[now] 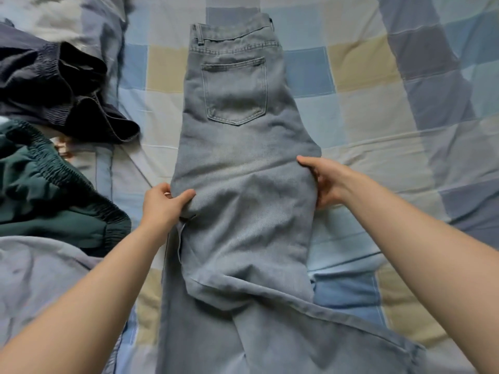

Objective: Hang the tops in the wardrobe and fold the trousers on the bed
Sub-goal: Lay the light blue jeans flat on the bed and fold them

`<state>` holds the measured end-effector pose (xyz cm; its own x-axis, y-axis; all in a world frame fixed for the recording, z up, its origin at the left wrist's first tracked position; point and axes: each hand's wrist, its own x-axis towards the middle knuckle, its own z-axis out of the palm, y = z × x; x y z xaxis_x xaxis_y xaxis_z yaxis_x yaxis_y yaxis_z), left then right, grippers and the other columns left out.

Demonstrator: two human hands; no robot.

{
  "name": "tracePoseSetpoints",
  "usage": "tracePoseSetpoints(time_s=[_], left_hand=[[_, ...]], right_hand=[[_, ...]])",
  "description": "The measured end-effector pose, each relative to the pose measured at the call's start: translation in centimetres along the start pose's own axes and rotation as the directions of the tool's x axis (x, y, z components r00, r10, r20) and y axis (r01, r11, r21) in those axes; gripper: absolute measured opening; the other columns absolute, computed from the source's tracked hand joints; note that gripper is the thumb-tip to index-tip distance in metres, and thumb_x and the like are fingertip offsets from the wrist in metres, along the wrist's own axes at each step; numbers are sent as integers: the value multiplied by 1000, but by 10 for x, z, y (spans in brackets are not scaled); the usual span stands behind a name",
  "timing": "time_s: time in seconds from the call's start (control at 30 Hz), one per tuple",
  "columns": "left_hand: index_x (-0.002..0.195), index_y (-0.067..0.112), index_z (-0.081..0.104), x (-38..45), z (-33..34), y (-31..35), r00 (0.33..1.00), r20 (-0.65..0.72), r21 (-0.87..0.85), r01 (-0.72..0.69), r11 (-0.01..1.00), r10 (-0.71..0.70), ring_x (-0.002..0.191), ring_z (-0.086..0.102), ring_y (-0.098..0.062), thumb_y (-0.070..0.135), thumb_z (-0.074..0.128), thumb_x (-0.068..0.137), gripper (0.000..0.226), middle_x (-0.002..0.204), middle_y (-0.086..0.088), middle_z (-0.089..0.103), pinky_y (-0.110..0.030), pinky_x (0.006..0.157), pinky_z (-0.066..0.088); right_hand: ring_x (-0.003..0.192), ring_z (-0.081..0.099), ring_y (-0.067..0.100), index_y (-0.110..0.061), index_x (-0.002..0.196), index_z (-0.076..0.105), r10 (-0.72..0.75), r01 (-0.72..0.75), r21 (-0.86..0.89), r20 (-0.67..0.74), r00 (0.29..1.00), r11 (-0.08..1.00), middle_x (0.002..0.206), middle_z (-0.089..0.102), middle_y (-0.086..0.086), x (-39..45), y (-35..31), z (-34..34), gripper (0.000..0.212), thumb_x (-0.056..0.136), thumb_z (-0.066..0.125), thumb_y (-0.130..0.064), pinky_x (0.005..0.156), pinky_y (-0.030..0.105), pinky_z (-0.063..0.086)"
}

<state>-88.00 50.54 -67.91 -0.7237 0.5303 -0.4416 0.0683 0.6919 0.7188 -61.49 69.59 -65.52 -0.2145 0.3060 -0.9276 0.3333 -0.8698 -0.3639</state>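
Nearest us, the jeans' legs point(270, 333) trail off the near edge, so the light blue jeans point(243, 147) lie lengthwise mid-bed on the checked duvet point(364, 76), waistband far. Our left hand point(162, 205) pinches the left edge, right hand point(326, 182) grips the right edge, probably to fold them over. Dark trousers point(54, 85) and green ones point(48, 195) wait left.

A bed point(378, 109) fills the whole view, covered by a checked quilt point(364, 66) in pale blue, cream, tan and slate squares, creased in long folds. Soft, even light falls across it. No wall, floor or window shows.
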Motion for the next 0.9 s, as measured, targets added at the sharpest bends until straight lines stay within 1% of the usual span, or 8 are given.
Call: tracePoseSetpoints(time_s=[0.13,0.27,0.37,0.43,0.57,0.7,0.83,0.9], left_hand=[[75,15,57,11,-8,-6,999,-15,147,-34,989,36,73,58,-25,30,79,79,28,75,-9,64,-39,72,49],[64,19,42,13,-7,-4,987,-159,181,41,983,-11,80,60,-34,32,73,83,40,68,-5,52,-35,71,43],[90,17,47,-9,-2,-8,983,-159,44,98,994,-90,93,62,-32,36,79,77,39,95,-7,57,-33,69,50],[118,18,41,-35,-7,-19,993,-95,-10,65,998,-65,97,60,-25,30,85,72,65,113,-8,55,-33,80,52],[146,15,28,-90,-18,-47,987,23,16,160,987,-160,127,49,-28,11,87,68,98,142,-15,44,-44,110,38],[147,10,29,-133,-19,-52,975,-21,71,221,973,-220,133,43,-26,11,84,71,94,147,-13,40,-41,112,36],[138,7,40,-173,-15,-38,928,-112,-74,348,934,-355,117,53,-24,24,82,75,78,138,-11,49,-33,96,42],[133,10,45,-200,-11,-32,867,61,-216,495,841,-495,106,58,-23,33,80,78,69,130,-8,55,-39,87,46]], right_hand=[[86,65,27,-11,100,65,-145,148,18,-121,982,989,99,68,11,7,14,-1,18,89,65,-24,80,43,54],[85,63,28,-7,93,64,-297,328,16,-383,875,945,96,66,14,11,52,2,28,93,60,-35,79,45,53],[63,62,24,-3,93,63,-328,356,43,-303,895,933,81,66,14,-3,76,4,52,99,38,-49,51,32,48],[46,59,20,-6,75,61,-344,303,-186,-263,901,935,63,63,13,-20,112,-4,60,99,32,-53,42,24,43],[62,56,20,-19,58,55,-439,289,-709,-31,898,643,55,58,-4,-70,198,-18,56,97,36,-54,66,34,43],[77,56,27,-23,78,42,-428,291,-924,165,889,247,71,56,-3,-109,256,-18,31,91,50,-49,60,36,33],[96,60,33,-16,98,56,-495,306,-807,20,869,504,95,68,7,-136,275,0,14,90,60,-27,69,33,37],[97,59,29,-17,105,55,-505,284,-761,-67,860,584,99,68,7,-156,280,12,20,89,62,-26,71,30,36]])
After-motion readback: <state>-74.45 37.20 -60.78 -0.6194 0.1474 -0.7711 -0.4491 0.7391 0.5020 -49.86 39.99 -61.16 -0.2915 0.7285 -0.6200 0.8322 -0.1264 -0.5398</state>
